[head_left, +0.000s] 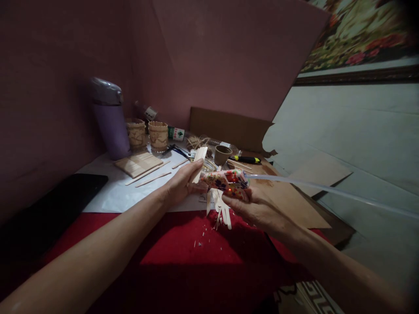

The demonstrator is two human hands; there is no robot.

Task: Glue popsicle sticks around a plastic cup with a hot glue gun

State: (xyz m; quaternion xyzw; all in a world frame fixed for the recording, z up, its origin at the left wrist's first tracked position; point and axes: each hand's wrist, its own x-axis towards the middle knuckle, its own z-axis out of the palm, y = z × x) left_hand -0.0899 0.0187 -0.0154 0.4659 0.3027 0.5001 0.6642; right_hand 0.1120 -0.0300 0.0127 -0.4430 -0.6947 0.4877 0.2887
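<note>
My left hand (183,183) pinches a few pale popsicle sticks (199,162) that lie side by side and point upward. In my right hand (252,205) is a hot glue gun (229,179) with a flower pattern and a small lit red light. A long clear glue stick (310,185) runs out of its back to the right. The gun's nozzle end is close to the sticks; whether it touches them I cannot tell. Below the gun, loose popsicle sticks (225,213) hang over the table's front edge.
Left stand a purple tumbler (111,122) and two wooden cups (158,137). Behind my left hand lies a row of popsicle sticks (139,164). A brown pot (223,155) and a black-yellow cutter (248,159) are behind the gun. Cardboard (294,203) lies right; red cloth (170,253) is in front.
</note>
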